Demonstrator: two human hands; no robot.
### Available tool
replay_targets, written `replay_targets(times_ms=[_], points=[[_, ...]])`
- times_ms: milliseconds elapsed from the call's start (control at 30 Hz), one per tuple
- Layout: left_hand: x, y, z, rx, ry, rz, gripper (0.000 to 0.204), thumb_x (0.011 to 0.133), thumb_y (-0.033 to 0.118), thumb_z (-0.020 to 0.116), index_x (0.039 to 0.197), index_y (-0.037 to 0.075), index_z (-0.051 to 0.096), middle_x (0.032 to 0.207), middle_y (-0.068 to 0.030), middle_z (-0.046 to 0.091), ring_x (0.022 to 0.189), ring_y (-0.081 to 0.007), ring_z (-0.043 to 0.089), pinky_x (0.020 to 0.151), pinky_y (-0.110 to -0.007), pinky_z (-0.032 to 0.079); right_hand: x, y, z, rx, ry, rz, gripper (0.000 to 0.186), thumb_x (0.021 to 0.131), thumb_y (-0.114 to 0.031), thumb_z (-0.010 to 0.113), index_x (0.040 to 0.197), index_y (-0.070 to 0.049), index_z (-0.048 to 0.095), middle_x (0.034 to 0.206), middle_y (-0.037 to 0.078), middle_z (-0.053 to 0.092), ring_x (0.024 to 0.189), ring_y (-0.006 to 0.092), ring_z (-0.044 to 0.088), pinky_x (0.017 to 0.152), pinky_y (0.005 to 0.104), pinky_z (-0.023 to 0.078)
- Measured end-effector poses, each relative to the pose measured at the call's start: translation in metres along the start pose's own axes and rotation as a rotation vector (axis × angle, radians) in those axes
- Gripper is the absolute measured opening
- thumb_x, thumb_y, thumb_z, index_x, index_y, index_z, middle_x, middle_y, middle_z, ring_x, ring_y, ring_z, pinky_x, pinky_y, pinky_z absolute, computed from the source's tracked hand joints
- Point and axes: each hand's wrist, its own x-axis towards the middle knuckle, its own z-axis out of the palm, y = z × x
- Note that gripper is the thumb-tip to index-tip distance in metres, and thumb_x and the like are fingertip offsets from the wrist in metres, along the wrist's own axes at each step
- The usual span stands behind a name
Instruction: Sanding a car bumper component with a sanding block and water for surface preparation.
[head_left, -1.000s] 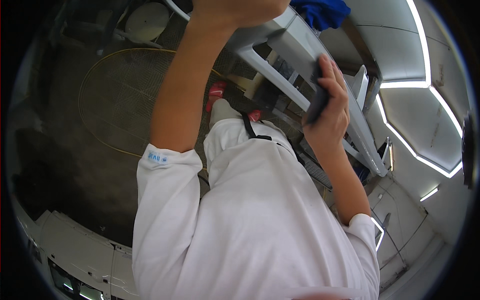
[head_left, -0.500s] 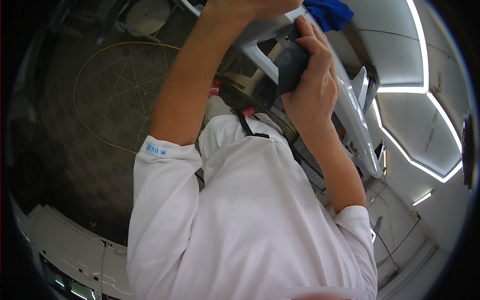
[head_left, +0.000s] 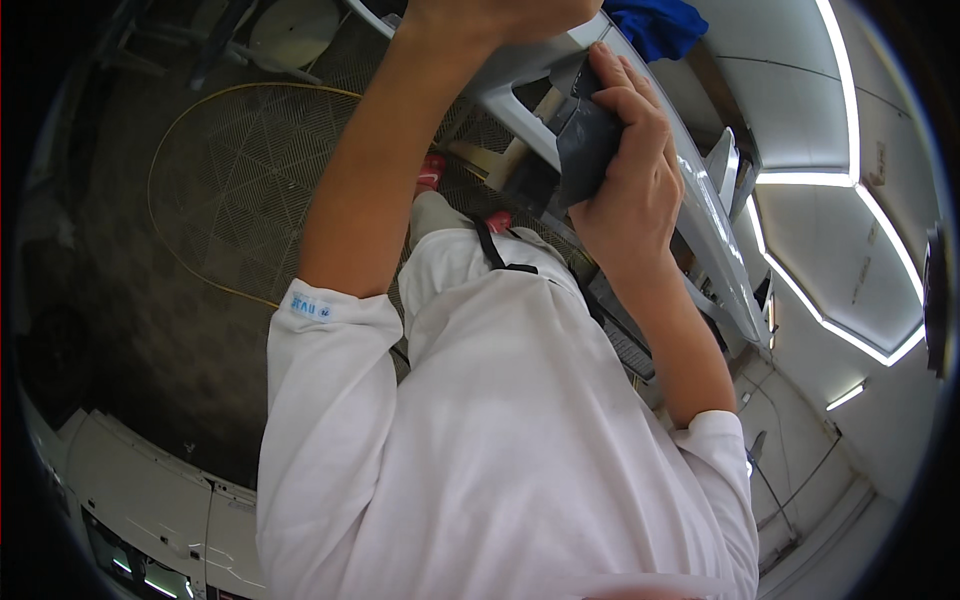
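My right hand (head_left: 630, 170) has its fingers curved over a dark grey, flat pad or sheet (head_left: 585, 150), held against a long, glossy grey moulded panel (head_left: 730, 285) that runs diagonally from top centre down to the right. My left hand (head_left: 505, 15) is at the top edge of the view, over the same panel; its fingers are cut off, so what it touches is hidden. A blue cloth (head_left: 660, 25) lies at the panel's upper end, just right of my hands.
Below are a textured mat (head_left: 255, 170) with a yellow hose (head_left: 160, 140) looped across it and my red footwear (head_left: 500, 220). A round pale object (head_left: 295, 35) sits at top left. A white vehicle (head_left: 150, 490) is at lower left, lit ceiling panels at right.
My right hand and the grey pad have moved up and left along the panel, then slightly back down. My left hand has shifted a little to the right.
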Motion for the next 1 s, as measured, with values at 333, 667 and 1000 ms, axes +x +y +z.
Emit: replay_targets(times_ms=[333,667,1000], points=[[0.001,-0.005,-0.002,-0.049,0.013,0.061,0.057,0.098,0.031,0.055,0.051,0.001,0.067,0.05,-0.0188,0.06,0.052,-0.0358,0.063,0.095,-0.05,0.05,-0.007,0.003,-0.003,0.034,-0.019,-0.072,0.043,0.084,0.005,0.07,0.118,-0.003,0.043,0.145,0.017,0.06,0.135,0.0385,0.056,0.111,0.0429,0.047],[-0.003,0.004,-0.003,-0.039,0.044,0.087,0.058,0.099,0.03,0.053,0.051,0.0,0.065,0.055,-0.0196,0.062,0.058,-0.0375,0.063,0.095,-0.05,0.05,-0.019,-0.001,-0.005,0.009,0.045,0.023,0.037,0.088,-0.003,0.065,0.118,-0.004,0.043,0.144,0.017,0.06,0.13,0.04,0.057,0.117,0.0488,0.037],[0.0,0.003,-0.005,-0.091,-0.069,-0.012,0.057,0.1,0.03,0.051,0.054,0.0,0.067,0.057,-0.0208,0.063,0.061,-0.0389,0.065,0.098,-0.051,0.049,0.001,0.007,0.0,-0.053,0.068,0.044,0.044,0.081,0.003,0.066,0.12,-0.003,0.047,0.14,0.012,0.065,0.117,0.0328,0.058,0.106,0.0409,0.04]])
